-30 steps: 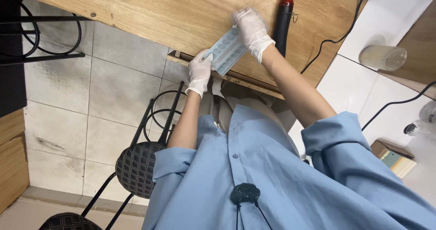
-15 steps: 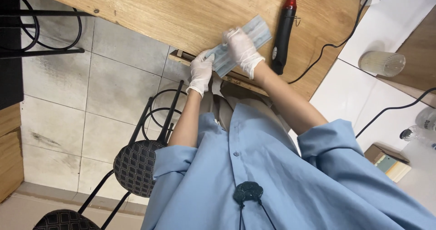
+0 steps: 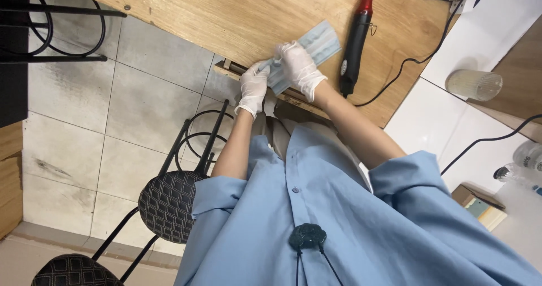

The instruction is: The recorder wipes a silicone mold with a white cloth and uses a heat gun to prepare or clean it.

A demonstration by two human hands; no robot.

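Fingers (image 3: 293,57) of both gloved hands are closing on the blue mask (image 3: 316,44), pinning it flat; heat gun (image 3: 354,46) lying just beside them, I judge within reach.

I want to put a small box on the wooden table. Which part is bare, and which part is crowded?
The wooden table is bare from its floor-side edge up to the blue face mask. It is crowded where both gloved hands hold the mask, beside the black heat gun and its cable.
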